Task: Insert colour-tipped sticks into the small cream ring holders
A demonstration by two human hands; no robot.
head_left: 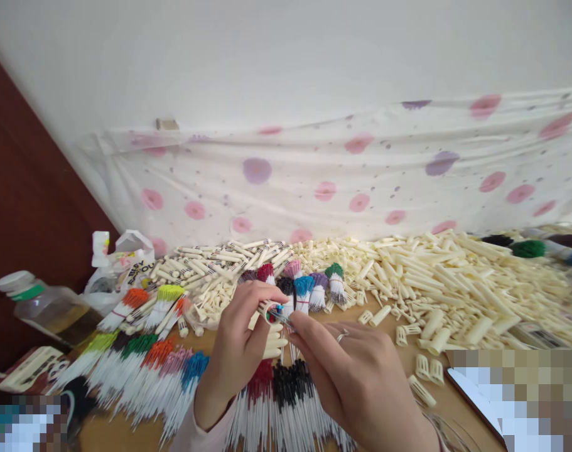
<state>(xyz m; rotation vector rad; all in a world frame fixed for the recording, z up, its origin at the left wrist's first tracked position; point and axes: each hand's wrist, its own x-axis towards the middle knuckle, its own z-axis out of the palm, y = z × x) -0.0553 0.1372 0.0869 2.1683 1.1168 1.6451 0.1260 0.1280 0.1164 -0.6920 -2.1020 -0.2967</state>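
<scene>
My left hand (241,339) is closed round a cream plastic pen barrel (268,312), its open end turned to the right. Small blue, red and green tips show inside that opening. Thumb and fingers of my right hand (361,370) pinch a slim grey piece (284,319) at the mouth of the barrel; most of it is hidden by the fingers. Below the hands lie white pen refills with black ends (290,383) and dark red ends (260,376). Just behind stand banded refill bundles, among them a blue one (303,289) and a green one (335,276).
Cream pen parts (422,276) are heaped along the wall, with striped pens (220,257) at the back left. Fanned refills (139,364) cover the left front. A capped bottle (45,307) leans at far left. A phone (478,408) lies at the right front.
</scene>
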